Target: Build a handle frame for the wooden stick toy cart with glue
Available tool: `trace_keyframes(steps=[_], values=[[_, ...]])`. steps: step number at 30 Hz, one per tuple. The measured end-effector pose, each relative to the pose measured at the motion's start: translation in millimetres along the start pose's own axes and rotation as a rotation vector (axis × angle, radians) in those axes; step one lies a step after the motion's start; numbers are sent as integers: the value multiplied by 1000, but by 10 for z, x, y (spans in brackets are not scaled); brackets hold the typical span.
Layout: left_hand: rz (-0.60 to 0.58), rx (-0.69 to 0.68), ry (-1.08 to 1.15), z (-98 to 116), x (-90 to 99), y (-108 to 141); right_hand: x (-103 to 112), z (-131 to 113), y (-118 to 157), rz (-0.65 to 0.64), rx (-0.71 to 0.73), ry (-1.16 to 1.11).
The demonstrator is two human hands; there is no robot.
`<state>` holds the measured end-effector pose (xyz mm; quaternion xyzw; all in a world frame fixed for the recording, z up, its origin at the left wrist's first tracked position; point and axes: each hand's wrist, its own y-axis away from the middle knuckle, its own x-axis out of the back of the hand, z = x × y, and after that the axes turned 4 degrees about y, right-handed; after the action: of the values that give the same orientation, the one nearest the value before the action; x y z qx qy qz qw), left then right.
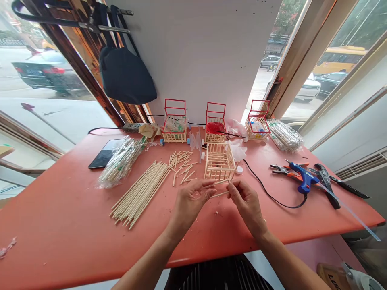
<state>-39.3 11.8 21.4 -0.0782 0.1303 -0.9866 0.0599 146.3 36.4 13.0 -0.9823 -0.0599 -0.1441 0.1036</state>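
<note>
My left hand (193,197) and my right hand (245,198) are close together above the front middle of the table. Between their fingertips runs a short, thin wooden stick (220,194), pinched at each end. A second stick piece (222,182) shows just above it, between the fingers; which hand grips it is hard to make out. Right behind the hands stands a small basket (208,167) built from pale wooden sticks. Left of it lie scattered short cut sticks (184,161) and a bundle of long sticks (142,193).
Three stick baskets with red handles (216,104) line the wall. On the right lie a blue glue gun (306,179) with its cord, pliers (279,169) and cutters (328,187). Wrapped sticks (122,161) partly cover a tablet (101,157) on the left.
</note>
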Motion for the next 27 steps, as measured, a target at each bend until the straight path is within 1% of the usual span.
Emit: trace_keyframes(steps=[4, 8, 14, 19, 23, 27], values=[[12, -41, 2, 92, -61, -38, -19, -50, -16, -18, 43, 3], [26, -70, -1, 156, -90, -75, 9, -130, -53, -49, 71, -9], [-6, -169, -87, 224, -84, -201, 71, -196, -160, -56, 149, -9], [-24, -292, -223, 161, -115, -266, 56, -88, -214, -28, 163, -13], [-23, -320, -298, 60, -126, -233, 34, -7, -206, -24, 152, 12], [-13, -343, -316, 17, -106, -181, 25, 3, -187, -51, 145, 29]])
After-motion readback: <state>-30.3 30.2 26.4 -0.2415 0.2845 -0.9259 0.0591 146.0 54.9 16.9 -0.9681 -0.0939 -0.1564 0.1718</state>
